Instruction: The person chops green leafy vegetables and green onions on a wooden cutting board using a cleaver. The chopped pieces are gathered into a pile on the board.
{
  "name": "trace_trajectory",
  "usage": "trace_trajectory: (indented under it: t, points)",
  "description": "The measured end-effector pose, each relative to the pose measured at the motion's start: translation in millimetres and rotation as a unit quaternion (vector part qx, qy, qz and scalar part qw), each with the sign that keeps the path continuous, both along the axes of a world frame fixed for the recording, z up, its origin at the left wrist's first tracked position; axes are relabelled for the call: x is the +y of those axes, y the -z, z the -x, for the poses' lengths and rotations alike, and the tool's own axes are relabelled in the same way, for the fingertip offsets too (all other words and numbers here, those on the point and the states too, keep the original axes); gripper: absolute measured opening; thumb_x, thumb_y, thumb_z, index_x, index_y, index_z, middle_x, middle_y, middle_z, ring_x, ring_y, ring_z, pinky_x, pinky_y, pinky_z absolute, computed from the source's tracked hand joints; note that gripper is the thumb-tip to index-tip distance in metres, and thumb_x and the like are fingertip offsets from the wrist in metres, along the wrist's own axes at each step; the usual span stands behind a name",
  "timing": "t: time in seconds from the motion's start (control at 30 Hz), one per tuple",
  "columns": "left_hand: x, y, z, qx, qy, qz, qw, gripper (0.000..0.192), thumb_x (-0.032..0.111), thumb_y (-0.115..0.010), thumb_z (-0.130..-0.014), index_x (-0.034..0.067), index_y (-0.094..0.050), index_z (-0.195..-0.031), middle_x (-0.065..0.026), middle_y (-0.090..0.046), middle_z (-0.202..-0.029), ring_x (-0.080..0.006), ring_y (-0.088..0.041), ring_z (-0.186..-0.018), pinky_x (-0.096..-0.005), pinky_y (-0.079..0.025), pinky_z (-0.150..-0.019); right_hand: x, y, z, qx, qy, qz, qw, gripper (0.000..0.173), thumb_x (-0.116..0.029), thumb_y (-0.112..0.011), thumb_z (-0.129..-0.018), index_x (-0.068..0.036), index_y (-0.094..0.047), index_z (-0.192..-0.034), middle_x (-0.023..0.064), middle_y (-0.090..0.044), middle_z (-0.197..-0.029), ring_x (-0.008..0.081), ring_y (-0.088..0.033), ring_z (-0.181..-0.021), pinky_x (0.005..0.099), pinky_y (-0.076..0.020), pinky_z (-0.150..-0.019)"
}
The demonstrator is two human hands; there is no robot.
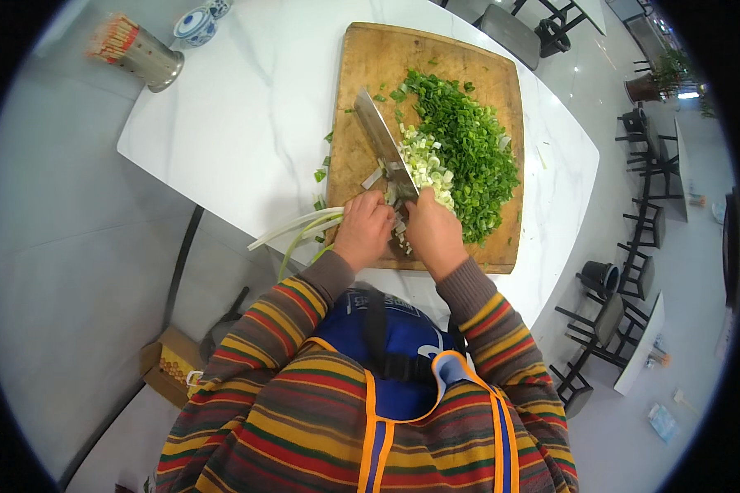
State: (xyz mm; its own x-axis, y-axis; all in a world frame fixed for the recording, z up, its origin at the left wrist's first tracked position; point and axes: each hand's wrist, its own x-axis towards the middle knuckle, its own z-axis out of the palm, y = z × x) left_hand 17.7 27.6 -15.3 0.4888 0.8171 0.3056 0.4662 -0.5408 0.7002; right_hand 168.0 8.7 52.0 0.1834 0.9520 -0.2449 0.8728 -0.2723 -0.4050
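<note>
My right hand (pixel 435 231) grips a broad-bladed cleaver (pixel 379 135), its handle hidden in my fist and its blade slanting up to the left over a wooden cutting board (pixel 370 61). Beside it, my left hand (pixel 367 227) presses a bunch of spring onions (pixel 299 228) onto the board, fingers curled close to the blade. Their pale stalks stick out left past the board's edge. Right of the blade lie chopped white pieces (pixel 428 160), merging into a large heap of chopped green spring onion (pixel 475 154). A few pale slices (pixel 373 177) lie left of the blade.
The board rests on a white marble-patterned table (pixel 240 135). Toward its far left corner stand a metal holder of red-tipped chopsticks (pixel 142 55) and a blue-and-white lidded jar (pixel 195 26). Green scraps (pixel 319 175) lie by the board. An open cardboard box (pixel 172 363) is low at left; chairs (pixel 607 320) stand right.
</note>
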Motion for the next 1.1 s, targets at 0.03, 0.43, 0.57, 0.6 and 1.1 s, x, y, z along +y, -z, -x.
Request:
trace_trajectory:
  t: [0.03, 0.43, 0.57, 0.6, 1.1]
  points:
    - [-1, -2, 0, 0.009, 0.004, -0.006, 1.000, 0.015, 0.006, -0.064, -0.076, 0.006, -0.058, -0.090, -0.0127, -0.051, -0.104, -0.0330, -0.051, -0.100, -0.0426, -0.038, -0.087, 6, 1, 2, 0.005, -0.004, -0.017, 1.000, 0.023, -0.022, -0.055, -0.092, 0.000, -0.046, -0.092, 0.0246, -0.062, -0.069, 0.0435, -0.062, -0.068, 0.0516, -0.0486, -0.060]
    - [-3, -5, 7, 0.037, 0.043, -0.020, 0.998, 0.023, 0.009, -0.064, -0.074, 0.006, -0.058, -0.096, -0.0140, -0.050, -0.112, -0.0344, -0.048, -0.110, -0.0455, -0.035, -0.096, -28, -1, -7, 0.009, -0.002, -0.001, 1.000, 0.027, -0.023, -0.057, -0.091, 0.001, -0.045, -0.094, 0.0268, -0.063, -0.073, 0.0444, -0.063, -0.072, 0.0529, -0.0486, -0.063]
    - [-8, -15, 11, 0.061, 0.048, -0.038, 0.996, 0.027, 0.011, -0.066, -0.073, 0.006, -0.057, -0.098, -0.0163, -0.048, -0.117, -0.0367, -0.046, -0.113, -0.0468, -0.034, -0.097, -5, 13, -4, -0.016, -0.012, -0.057, 0.998, 0.025, -0.023, -0.055, -0.091, -0.001, -0.046, -0.093, 0.0224, -0.064, -0.070, 0.0417, -0.064, -0.068, 0.0514, -0.0489, -0.061]
    - [-9, -17, 12, 0.054, 0.047, -0.058, 0.996, 0.028, 0.012, -0.067, -0.073, 0.006, -0.057, -0.098, -0.0170, -0.048, -0.118, -0.0373, -0.045, -0.114, -0.0472, -0.034, -0.098, -6, 12, -6, -0.026, -0.011, -0.053, 0.998, 0.023, -0.023, -0.055, -0.091, -0.002, -0.046, -0.092, 0.0206, -0.064, -0.068, 0.0406, -0.064, -0.066, 0.0509, -0.0489, -0.060]
    - [-7, -7, 22, 0.036, 0.014, -0.026, 0.999, 0.016, 0.010, -0.065, -0.075, 0.005, -0.060, -0.089, -0.0147, -0.052, -0.108, -0.0336, -0.048, -0.110, -0.0440, -0.037, -0.093, -68, -47, 4, -0.040, -0.087, -0.010, 0.995, 0.022, -0.022, -0.056, -0.092, -0.004, -0.044, -0.093, 0.0201, -0.061, -0.061, 0.0409, -0.061, -0.058, 0.0518, -0.0464, -0.052]
